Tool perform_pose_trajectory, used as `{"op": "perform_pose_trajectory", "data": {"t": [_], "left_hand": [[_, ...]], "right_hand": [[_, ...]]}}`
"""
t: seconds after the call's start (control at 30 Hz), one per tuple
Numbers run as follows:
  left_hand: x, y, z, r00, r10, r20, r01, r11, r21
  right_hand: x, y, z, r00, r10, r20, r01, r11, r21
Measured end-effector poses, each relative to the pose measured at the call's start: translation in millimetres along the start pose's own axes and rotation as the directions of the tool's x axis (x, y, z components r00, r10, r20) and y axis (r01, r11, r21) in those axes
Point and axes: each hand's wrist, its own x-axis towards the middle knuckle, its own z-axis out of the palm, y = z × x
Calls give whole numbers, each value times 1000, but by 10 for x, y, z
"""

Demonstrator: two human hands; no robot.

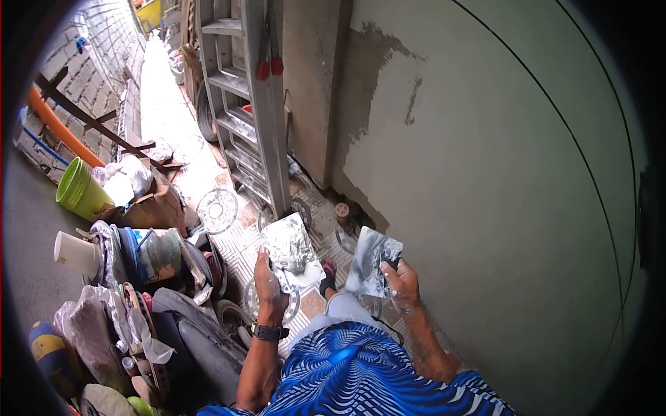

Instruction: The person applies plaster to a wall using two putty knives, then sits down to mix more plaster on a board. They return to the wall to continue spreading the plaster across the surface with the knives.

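My left hand (268,286), with a black watch on its wrist, is closed on a plaster hawk (310,276), a pale flat board. A heap of white plaster (289,245) lies on top of the board. On the other side, my right hand (403,283) grips a plastering trowel (368,262) by its dark handle. Grey-white plaster is smeared over the trowel's blade. White specks mark my right fingers. Trowel and hawk are apart, both held in front of my body above the floor. The underside of the hawk is hidden.
A pale skim-coated wall (499,180) rises on the right, with a rough brown bare patch (368,80) near the corner. An aluminium ladder (239,125) stands ahead. Buckets, bags and a green basket (78,187) crowd the left side. Black cables (555,114) hang across the wall.
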Motion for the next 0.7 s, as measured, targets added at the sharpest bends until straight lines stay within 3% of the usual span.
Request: {"op": "perform_pose_trajectory", "data": {"t": [0.17,0.27,0.37,0.5,0.63,0.7], "left_hand": [[485,189,527,1000,-9,24,10,999,-36],[814,258,744,999,6,46,-6,1000,10],[1233,333,1040,994,28,109,-38,995,97],[1683,400,1403,988,20,150,-34,996,88],[1791,459,1661,988,-20,152,10,998,68],[1820,467,1714,985,-33,171,20,997,78]], "right_hand": [[765,-384,222,989,78,127,-112,950,291],[1091,-680,348,995,29,100,-50,976,211],[1509,-910,201,989,-117,95,138,954,-265],[1951,-1582,165,832,-433,346,554,638,-534],[2296,-1919,250,546,-618,565,824,276,-495],[2345,-1942,269,513,-624,589,839,220,-498]]}}
